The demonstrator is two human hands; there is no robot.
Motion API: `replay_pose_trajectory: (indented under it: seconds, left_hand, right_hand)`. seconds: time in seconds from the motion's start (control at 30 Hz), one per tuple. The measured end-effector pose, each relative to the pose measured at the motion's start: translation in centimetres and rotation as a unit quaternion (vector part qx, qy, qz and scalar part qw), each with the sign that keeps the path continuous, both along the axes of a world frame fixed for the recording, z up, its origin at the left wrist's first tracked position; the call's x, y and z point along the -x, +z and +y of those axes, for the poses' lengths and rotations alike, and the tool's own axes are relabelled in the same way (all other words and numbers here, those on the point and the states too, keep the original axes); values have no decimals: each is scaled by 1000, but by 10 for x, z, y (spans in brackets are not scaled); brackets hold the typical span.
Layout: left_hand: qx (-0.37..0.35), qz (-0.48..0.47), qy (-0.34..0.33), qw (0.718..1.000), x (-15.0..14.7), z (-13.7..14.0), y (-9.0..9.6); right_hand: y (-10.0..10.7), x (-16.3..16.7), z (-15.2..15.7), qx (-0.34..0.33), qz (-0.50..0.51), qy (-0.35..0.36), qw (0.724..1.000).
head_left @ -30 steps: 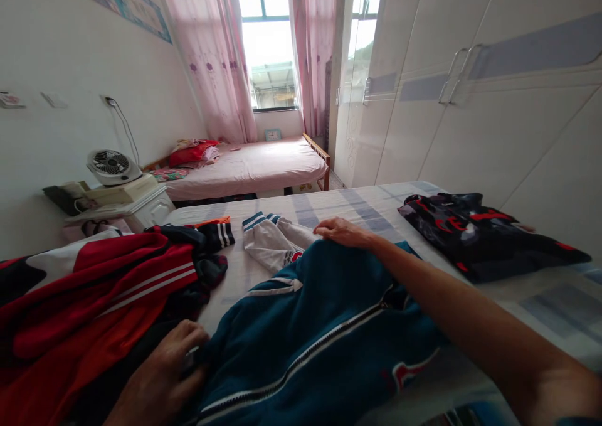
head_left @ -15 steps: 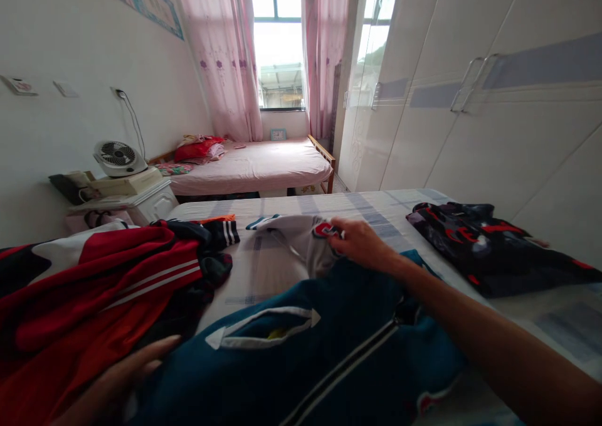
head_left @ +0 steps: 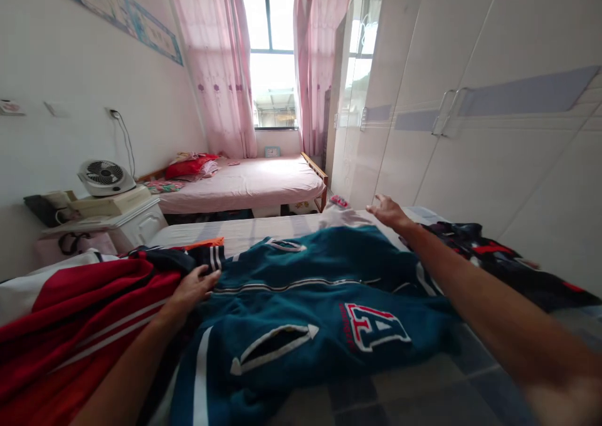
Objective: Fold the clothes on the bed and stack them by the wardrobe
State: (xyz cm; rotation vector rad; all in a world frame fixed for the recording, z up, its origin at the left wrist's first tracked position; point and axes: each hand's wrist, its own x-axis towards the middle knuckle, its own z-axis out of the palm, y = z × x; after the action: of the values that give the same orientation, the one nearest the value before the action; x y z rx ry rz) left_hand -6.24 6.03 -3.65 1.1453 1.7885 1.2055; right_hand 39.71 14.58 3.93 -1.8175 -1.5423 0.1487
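A teal zip jacket [head_left: 301,300] lies spread on the bed, front side up, with a white-edged pocket on each half and a red and white letter A patch. Its grey sleeve [head_left: 345,218] stretches out at the far side. My left hand [head_left: 195,288] grips the jacket at the striped hem; the fingertips' underside is hidden. Just right of the grey sleeve, my right hand [head_left: 389,214] is raised with fingers apart and nothing in them.
Red, white and navy clothes [head_left: 108,307] are heaped at my left. A folded black garment with red print [head_left: 498,256] lies right, partly behind my forearm. Beyond are a pink-covered bed [head_left: 244,181], a fan [head_left: 104,176] on a cabinet and a wardrobe [head_left: 470,175].
The jacket now lies flatter, with both front halves and the letter patch showing. My right hand has let go of the grey sleeve, which has shifted right. The view has tilted up.
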Motion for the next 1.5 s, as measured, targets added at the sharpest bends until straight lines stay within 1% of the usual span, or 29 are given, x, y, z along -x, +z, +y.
replay_pose_trajectory:
  seconds: [0.07, 0.1, 0.13, 0.2, 0.27, 0.4, 0.5, 0.6, 0.73, 0.8, 0.83, 0.9, 0.97, 1.0, 1.07, 1.13, 1.23, 1.27, 1.4, 1.47, 1.5]
  left_hand:
    - [24, -7, -13, 1000, 10, -2, -20]
    - [29, -8, -17, 999, 14, -4, -25]
    - [34, -7, -20, 999, 17, -5, -27]
    - [44, 3, -23, 999, 18, -5, -25]
    - [51, 27, -28, 998, 14, -1, -20]
    - [44, 74, -62, 994, 1, 8, -12]
    - [18, 100, -107, 989, -9, 8, -11]
    - [-32, 132, -135, 982, -23, -2, -15]
    - [-78, 179, -163, 967, -48, -21, -28]
    - [-98, 204, -180, 957, -57, -27, -34]
    - [-107, 196, -169, 960, -58, -28, -36]
    - [-111, 133, -103, 979, -54, -26, -36]
    - [-89, 53, -35, 994, -46, -22, -33]
    - [-73, 23, -19, 997, -42, -20, -31]
    - [-45, -10, -30, 998, -36, -17, -24]
    - [-1, -82, -60, 995, -34, -15, -17]
    - [84, -200, -85, 972, -34, -12, -8]
    - [101, -215, -79, 968, -34, -10, -6]
    - [131, -197, -17, 971, -32, -4, -4]
    - [159, -217, -26, 963, -32, -4, -3]
    - [159, -217, -35, 963, -34, -5, -2]
  right_hand:
    - [-35, -16, -19, 59, -33, -9, 998]
    - [-50, -24, -29, 86, -46, -12, 995]
    - [-64, -31, -38, 110, -57, -15, 992]
    - [-85, -44, -52, 146, -73, -23, 986]
    - [-97, -51, -58, 166, -85, -41, 982]
    - [-109, -54, -61, 174, -100, -65, 977]
    - [-119, -52, -65, 150, -105, -78, 980]
    - [-128, -53, -70, 128, -105, -91, 982]
    - [-137, -60, -71, 115, -87, -70, 987]
    - [-140, -64, -69, 105, -83, -65, 989]
    - [-141, -65, -68, 104, -81, -63, 989]
    - [-142, -66, -67, 106, -78, -62, 989]
    - [-141, -65, -68, 110, -76, -65, 989]
    - [-140, -63, -69, 111, -75, -67, 989]
    - [-136, -59, -72, 111, -72, -67, 989]
    - [-132, -54, -75, 107, -70, -62, 990]
    - [-126, -49, -78, 104, -74, -62, 990]
    - [-126, -48, -78, 104, -76, -64, 990]
    - [-129, -48, -80, 96, -78, -62, 990]
    - [-131, -50, -79, 95, -73, -64, 991]
    - [-130, -51, -79, 95, -69, -64, 991]
